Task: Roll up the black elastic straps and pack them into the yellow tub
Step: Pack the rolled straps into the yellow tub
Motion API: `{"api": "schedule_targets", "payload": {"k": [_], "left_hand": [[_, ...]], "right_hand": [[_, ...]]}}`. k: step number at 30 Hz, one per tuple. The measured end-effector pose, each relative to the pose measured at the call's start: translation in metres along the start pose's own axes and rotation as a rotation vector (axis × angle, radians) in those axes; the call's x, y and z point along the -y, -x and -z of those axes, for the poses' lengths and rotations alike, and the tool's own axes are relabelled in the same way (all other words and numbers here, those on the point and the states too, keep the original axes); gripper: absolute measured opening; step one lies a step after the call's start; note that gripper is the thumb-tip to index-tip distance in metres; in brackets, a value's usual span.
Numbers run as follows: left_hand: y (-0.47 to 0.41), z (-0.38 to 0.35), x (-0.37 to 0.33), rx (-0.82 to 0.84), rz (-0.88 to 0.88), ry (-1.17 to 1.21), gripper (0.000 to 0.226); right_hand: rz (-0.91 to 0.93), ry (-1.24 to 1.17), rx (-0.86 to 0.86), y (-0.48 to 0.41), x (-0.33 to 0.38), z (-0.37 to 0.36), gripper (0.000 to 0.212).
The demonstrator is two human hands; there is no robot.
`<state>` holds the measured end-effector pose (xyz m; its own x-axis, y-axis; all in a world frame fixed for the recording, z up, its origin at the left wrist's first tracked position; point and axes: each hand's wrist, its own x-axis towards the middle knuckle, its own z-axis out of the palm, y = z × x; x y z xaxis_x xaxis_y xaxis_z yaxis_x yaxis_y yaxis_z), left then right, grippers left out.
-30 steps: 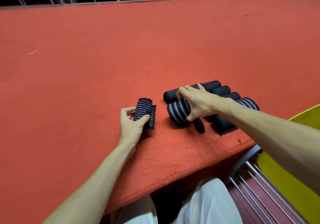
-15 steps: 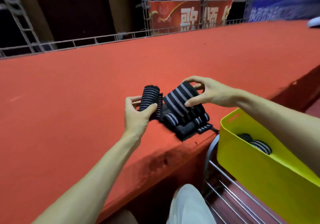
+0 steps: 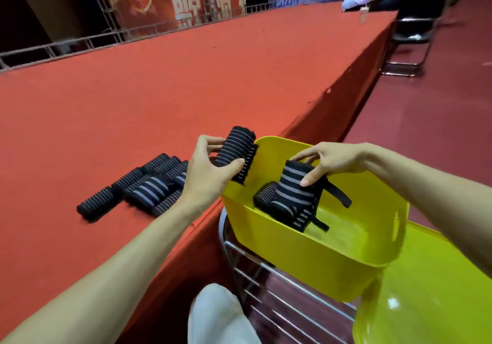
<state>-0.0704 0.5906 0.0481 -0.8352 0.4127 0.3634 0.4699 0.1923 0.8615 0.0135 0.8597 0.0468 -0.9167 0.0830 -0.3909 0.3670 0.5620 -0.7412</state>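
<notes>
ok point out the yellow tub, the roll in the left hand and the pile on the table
yellow tub [image 3: 306, 253]: head view, near outer wall
thin-striped roll [image 3: 235, 144]: head view, upper striped side
pile of rolls [image 3: 150, 190]: head view, wide-striped roll in front

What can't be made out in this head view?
All head view:
1. Rolls on the table: blur and the left hand hide the count.
2. Yellow tub floor: near wall and the roll in the right hand hide how many are packed.
3. Yellow object lower right: cut off by frame edge; lid or second tub, cannot tell.
</notes>
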Motion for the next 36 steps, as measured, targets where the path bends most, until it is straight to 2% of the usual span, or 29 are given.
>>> {"api": "schedule_targets", "payload": {"k": [7,15,20,26,28,30,32,34,36], "left_hand": [[-0.026,-0.027,0.005,0.189,-0.053,-0.113,0.036],[-0.039,-0.033,0.022,0.240,-0.011,-0.110,0.035],[-0.037,-0.038,0.023,0.284,0.006,-0.109,0.034],[-0.029,-0.042,0.018,0.310,0.043,-0.089,0.035],[-0.026,-0.041,0.017,0.309,0.070,-0.059,0.035],[-0.023,-0.042,0.015,0.314,0.093,-0.042,0.035],[-0.020,-0.042,0.013,0.315,0.112,-0.020,0.034],[-0.015,-0.042,0.009,0.311,0.124,0.006,0.035],[-0.011,-0.041,0.006,0.312,0.136,0.029,0.036]], "right_hand": [[-0.341,0.235,0.132,-0.047,-0.045,-0.023,0.061],[-0.467,0.224,0.191,-0.070,-0.065,-0.034,0.057],[-0.397,0.769,0.061,-0.065,-0.064,-0.033,0.042],[-0.302,0.968,-0.020,-0.050,-0.035,-0.039,0.026],[-0.204,0.994,-0.123,-0.047,-0.027,-0.035,0.018],[-0.050,0.766,-0.243,-0.044,-0.019,-0.027,0.022],[0.123,0.230,-0.275,-0.036,0.000,-0.025,0.034],[0.227,-0.281,-0.190,-0.022,0.022,-0.024,0.046],[0.295,-0.436,-0.067,-0.009,0.035,-0.024,0.043]]}}
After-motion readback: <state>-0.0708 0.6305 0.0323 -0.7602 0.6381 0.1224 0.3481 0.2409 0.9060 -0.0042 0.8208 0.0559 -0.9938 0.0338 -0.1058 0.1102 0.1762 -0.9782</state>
